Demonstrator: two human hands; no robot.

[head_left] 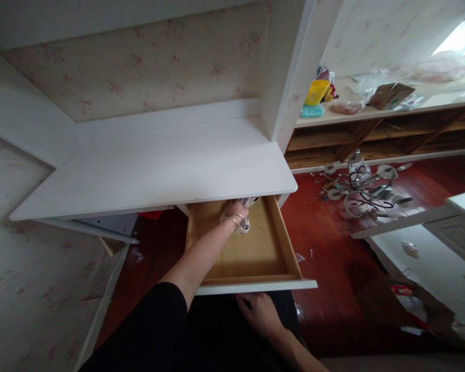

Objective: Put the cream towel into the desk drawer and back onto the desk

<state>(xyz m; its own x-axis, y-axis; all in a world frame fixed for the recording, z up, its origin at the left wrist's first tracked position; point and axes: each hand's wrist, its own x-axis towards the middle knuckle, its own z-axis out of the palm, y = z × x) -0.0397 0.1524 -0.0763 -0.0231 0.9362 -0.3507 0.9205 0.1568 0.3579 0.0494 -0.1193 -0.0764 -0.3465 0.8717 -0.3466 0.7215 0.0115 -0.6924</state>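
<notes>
My left hand [234, 209] reaches into an open wooden drawer [256, 261] beneath a white desk top [170, 170]. Its fingers are closed on a pale bundle [243, 226] that looks like cloth with dark markings; part of it lies under the desk edge. A bracelet circles that wrist. Below the drawer's white front, close to my lap, rests my right hand [260, 311]. The right fingers are curled and partly hidden by the drawer front, so what they hold, if anything, cannot be made out.
A chandelier [368, 191] lies on the red wooden floor [313, 222] to the right. Behind it, a low shelf unit [333, 135] carries a yellow container [316, 93], a box [391, 95] and plastic bags. White furniture [430, 258] and a paper bag [383, 299] stand at lower right.
</notes>
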